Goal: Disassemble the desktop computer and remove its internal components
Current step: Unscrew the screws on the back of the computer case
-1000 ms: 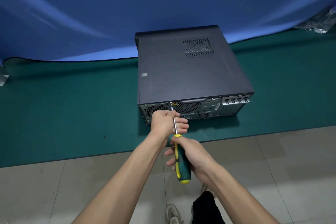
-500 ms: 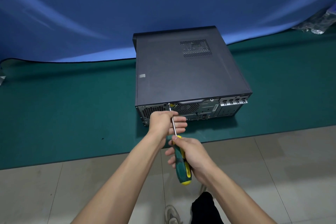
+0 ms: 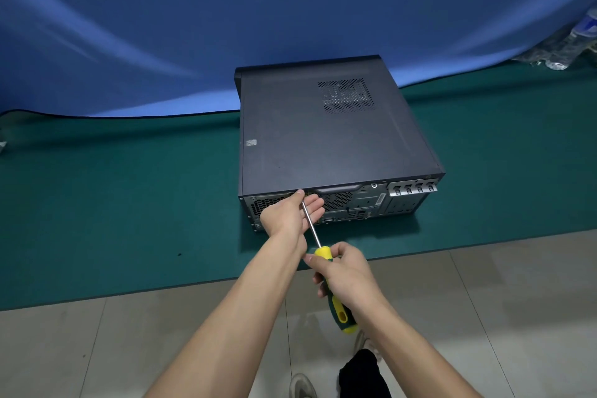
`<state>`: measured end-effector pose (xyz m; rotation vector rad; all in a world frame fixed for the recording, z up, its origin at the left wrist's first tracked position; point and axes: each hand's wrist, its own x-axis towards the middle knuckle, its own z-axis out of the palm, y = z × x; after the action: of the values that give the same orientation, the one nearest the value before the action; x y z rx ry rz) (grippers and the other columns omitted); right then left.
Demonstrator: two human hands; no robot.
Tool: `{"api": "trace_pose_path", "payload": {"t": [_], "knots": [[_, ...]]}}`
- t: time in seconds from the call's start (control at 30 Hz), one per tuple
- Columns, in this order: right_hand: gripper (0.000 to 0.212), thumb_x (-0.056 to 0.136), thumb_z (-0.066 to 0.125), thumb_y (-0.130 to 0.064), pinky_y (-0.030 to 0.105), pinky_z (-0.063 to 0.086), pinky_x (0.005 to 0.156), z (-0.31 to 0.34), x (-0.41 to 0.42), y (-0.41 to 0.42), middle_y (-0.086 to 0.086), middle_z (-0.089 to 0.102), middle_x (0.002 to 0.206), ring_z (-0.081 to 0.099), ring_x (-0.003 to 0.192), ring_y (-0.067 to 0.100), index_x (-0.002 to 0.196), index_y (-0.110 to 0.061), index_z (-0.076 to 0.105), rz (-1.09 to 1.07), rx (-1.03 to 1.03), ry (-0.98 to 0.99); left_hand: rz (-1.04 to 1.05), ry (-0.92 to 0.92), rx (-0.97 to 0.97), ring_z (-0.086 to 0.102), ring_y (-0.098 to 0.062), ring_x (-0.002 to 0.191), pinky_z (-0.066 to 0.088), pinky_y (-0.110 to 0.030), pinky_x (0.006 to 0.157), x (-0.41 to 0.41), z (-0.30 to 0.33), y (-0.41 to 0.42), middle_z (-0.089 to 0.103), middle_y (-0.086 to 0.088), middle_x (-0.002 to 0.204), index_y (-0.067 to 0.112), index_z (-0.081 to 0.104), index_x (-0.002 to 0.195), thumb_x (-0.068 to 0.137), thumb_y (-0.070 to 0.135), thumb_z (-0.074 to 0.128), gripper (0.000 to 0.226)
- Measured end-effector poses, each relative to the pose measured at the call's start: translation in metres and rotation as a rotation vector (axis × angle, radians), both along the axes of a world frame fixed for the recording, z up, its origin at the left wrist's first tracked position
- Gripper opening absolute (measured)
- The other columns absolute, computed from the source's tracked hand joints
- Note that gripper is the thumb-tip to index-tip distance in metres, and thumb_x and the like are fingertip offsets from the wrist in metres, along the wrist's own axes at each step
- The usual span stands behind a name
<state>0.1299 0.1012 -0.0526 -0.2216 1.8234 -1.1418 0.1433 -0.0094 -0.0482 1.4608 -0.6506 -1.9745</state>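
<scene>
While the desktop computer (image 3: 326, 132) lay centre frame on the green mat (image 3: 129, 203) | screwdriver (image 3: 326, 271) was gripped by right hand (image 3: 347, 275), shaft steadied by loosely open left hand (image 3: 289, 215) | step judged: rear cover screw | next: tip kept seated, turned out.

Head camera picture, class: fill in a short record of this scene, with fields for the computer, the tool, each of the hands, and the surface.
computer: dark desktop case lying flat, cover on, rear panel facing the person
tool: screwdriver, green and yellow handle, tip at the rear panel's upper edge
right hand: grips the handle
left hand: steadies the shaft near the tip
surface: green mat on a tiled floor
backdrop: blue cloth
</scene>
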Motion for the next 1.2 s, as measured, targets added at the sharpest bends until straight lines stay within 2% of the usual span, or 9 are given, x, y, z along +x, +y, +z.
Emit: {"api": "trace_pose_path", "payload": {"t": [0.2,0.3,0.4,0.57,0.67,0.87,0.93,1.03,1.2], "knots": [[0.012,0.082,0.064,-0.016,0.034,0.050,0.064,-0.006,-0.009,0.000,0.003,0.063,0.062,0.054,0.048,0.018,0.079,-0.014,0.052,0.061,0.130,0.165,0.007,-0.039,-0.001,0.069,-0.026,0.059,0.058,-0.031,0.051,-0.002,-0.001,-0.001,0.068,-0.021,0.076,-0.006,0.059,0.084,0.089,0.001,0.056,0.009],[0.008,0.076,0.060,-0.021,0.037,0.053,0.072,-0.006,-0.016,0.001,0.003,0.068,0.071,0.064,0.064,0.025,0.076,-0.019,0.053,0.123,0.209,0.280,0.024,-0.039,0.016,0.069,-0.026,0.056,0.057,-0.030,0.049,-0.003,0.000,-0.001,0.068,-0.021,0.074,-0.005,0.059,0.081,0.088,0.002,0.055,0.011],[0.009,0.074,0.058,-0.026,0.034,0.051,0.069,-0.005,-0.024,0.003,0.001,0.067,0.072,0.066,0.073,0.027,0.071,-0.021,0.051,0.153,0.248,0.357,0.042,-0.019,0.019,0.069,-0.025,0.054,0.056,-0.029,0.047,-0.001,0.002,-0.002,0.068,-0.018,0.066,-0.005,0.058,0.079,0.087,0.003,0.053,0.012],[0.022,0.074,0.060,-0.026,0.030,0.042,0.056,0.008,-0.039,-0.002,-0.004,0.048,0.050,0.050,0.053,0.024,0.061,-0.017,0.045,0.120,0.202,0.434,-0.022,-0.020,-0.084,0.070,-0.024,0.056,0.057,-0.029,0.050,0.006,0.010,-0.008,0.069,-0.013,0.063,-0.001,0.057,0.076,0.087,0.003,0.051,0.013],[0.026,0.076,0.063,-0.022,0.030,0.036,0.052,0.023,-0.049,-0.008,-0.002,0.042,0.046,0.040,0.047,0.021,0.059,-0.018,0.043,0.044,0.031,0.378,-0.211,-0.044,-0.246,0.070,-0.024,0.059,0.058,-0.029,0.052,0.006,0.021,-0.007,0.070,-0.013,0.064,0.001,0.057,0.078,0.088,0.005,0.052,0.011],[0.020,0.087,0.063,-0.027,0.022,0.033,0.040,0.069,-0.081,-0.016,-0.002,0.041,0.040,0.036,0.034,0.015,0.075,-0.011,0.064,-0.102,-0.278,0.204,-0.567,-0.130,-0.773,0.068,-0.021,0.061,0.059,-0.040,0.059,-0.014,0.056,-0.005,0.070,-0.008,0.065,0.008,0.062,0.071,0.083,0.010,0.061,0.012],[0.022,0.087,0.064,-0.029,0.019,0.033,0.038,0.082,-0.096,-0.017,-0.002,0.043,0.041,0.037,0.034,0.014,0.075,-0.011,0.063,-0.116,-0.292,0.180,-0.665,-0.206,-0.958,0.069,-0.020,0.064,0.058,-0.044,0.064,-0.025,0.066,-0.006,0.069,-0.003,0.065,0.013,0.064,0.071,0.079,0.019,0.064,0.011],[0.023,0.086,0.067,-0.029,0.018,0.033,0.038,0.095,-0.122,-0.020,-0.001,0.044,0.043,0.037,0.034,0.014,0.070,-0.012,0.062,-0.112,-0.293,0.163,-0.729,-0.314,-1.145,0.066,-0.016,0.066,0.054,-0.038,0.066,-0.047,0.077,-0.011,0.067,0.004,0.063,0.018,0.066,0.072,0.079,0.023,0.065,0.009],[0.018,0.086,0.066,-0.024,0.018,0.031,0.036,0.097,-0.175,-0.031,0.001,0.047,0.046,0.037,0.035,0.014,0.077,-0.009,0.063,-0.114,-0.302,0.161,-0.780,-0.394,-1.261,0.065,-0.012,0.070,0.052,-0.034,0.069,-0.097,0.086,-0.024,0.070,0.004,0.070,0.017,0.071,0.078,0.083,0.022,0.065,0.009]]}}
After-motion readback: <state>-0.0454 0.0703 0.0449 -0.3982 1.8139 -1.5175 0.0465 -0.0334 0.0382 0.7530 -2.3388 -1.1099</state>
